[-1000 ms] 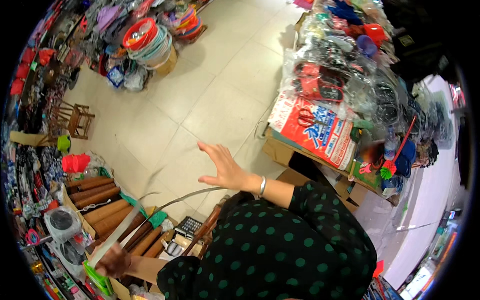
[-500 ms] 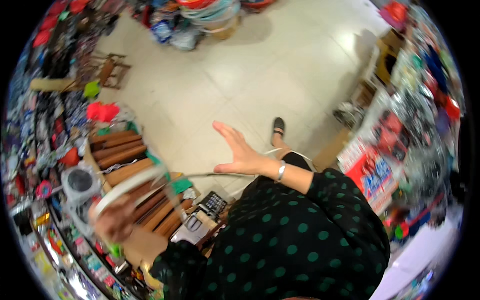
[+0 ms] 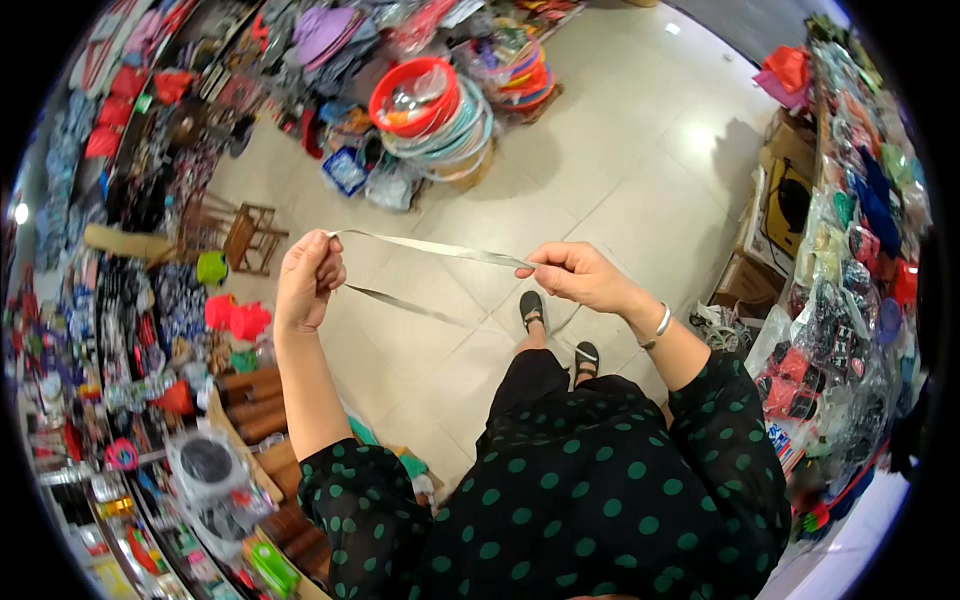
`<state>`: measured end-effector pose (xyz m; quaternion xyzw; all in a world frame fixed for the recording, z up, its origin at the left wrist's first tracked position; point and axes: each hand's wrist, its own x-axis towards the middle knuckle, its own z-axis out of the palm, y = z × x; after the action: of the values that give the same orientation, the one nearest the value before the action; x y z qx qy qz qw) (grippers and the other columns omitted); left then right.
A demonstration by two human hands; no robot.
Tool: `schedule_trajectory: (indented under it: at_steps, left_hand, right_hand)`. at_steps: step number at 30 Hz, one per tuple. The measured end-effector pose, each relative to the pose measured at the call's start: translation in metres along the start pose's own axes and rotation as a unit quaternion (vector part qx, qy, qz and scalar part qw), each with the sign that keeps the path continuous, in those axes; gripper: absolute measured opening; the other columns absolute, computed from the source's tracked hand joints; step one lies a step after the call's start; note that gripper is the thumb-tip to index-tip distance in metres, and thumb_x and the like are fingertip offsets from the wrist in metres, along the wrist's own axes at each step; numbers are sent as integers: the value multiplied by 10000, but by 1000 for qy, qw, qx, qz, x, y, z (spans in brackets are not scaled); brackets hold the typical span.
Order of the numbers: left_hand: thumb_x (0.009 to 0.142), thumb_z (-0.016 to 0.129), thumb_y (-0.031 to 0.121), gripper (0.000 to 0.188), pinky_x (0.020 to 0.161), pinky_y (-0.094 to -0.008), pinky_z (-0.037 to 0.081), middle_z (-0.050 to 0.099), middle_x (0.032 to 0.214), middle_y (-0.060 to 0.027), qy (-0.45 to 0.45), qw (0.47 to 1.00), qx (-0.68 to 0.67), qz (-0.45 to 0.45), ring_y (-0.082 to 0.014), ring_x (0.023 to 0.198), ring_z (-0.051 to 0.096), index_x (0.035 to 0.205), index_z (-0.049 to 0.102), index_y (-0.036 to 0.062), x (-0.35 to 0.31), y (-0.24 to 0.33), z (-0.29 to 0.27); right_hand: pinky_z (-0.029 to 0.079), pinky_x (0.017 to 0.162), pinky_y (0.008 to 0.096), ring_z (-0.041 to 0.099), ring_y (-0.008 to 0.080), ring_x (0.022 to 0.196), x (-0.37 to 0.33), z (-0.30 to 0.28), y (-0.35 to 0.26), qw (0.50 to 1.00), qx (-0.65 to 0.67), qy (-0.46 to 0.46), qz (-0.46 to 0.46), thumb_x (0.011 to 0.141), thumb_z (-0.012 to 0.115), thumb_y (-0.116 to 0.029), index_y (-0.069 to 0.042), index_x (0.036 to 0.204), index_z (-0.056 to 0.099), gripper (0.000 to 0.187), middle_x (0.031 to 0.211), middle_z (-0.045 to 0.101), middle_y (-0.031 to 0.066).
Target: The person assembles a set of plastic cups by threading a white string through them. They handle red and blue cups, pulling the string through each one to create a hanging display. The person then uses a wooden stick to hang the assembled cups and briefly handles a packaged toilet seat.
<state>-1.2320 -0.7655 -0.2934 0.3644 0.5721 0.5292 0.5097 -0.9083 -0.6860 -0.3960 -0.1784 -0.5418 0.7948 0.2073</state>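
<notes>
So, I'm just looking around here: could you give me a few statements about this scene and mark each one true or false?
1. The left hand and the right hand both hold the pale strap. True.
2. The silvery bracelet is on the person's left wrist. False: it is on the right wrist.
3. A red basin sits on top of a stack of paler tubs. True.
4. The small wooden chair stands to the right of both hands. False: it stands to the left of them.
5. The person's top is plain white. False: it is black with green dots.
6. Two dark shoes show on the floor. True.
</notes>
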Motion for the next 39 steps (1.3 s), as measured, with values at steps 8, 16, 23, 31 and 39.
schedule_trajectory:
  at_steps: [8,16,23,31,39]
  left_hand:
    - [909,472,250,243,476,-193,267,313,547,58,-102,994,-32,6,-46,476,270,824,531,30,201,-5,15]
    - [744,580,55,413,950,-356,324,540,1115,-110,-233,796,332,450,-265,1058,492,1149,507,14,276,-24,230]
    - [867,331,472,618,940,-358,349,570,1086,-166,-573,817,41,59,-259,1041,516,1112,529,-58,271,-33,389]
    - [864,533,133,269,662,-230,452,619,800,-80,-681,704,200,-12,-114,710,562,1068,554,-42,301,-45,526]
    - [861,494,97,177,573,-211,430,578,668,-24,-739,656,131,-83,-84,623,522,919,625,-7,318,-59,620]
  right_hand:
    - [363,556,198,419,49,604,24,-94,-41,976,-76,204,-6,881,505,-160,-23,1017,598,214,662,475,-41]
    - [345,534,202,387,50,584,-16,-166,-67,913,-113,387,-56,881,499,-186,-23,915,634,215,622,444,-52]
    - [363,524,241,446,100,559,-89,-232,-112,860,-157,483,-56,867,491,-202,-30,877,636,225,590,504,3]
    - [386,533,286,485,178,549,-167,-278,-139,667,-413,618,-52,823,516,-150,-11,802,607,168,593,508,100]
    - [415,722,315,512,215,867,-185,-312,-142,537,-350,758,-117,746,621,-101,-44,943,580,210,974,511,83]
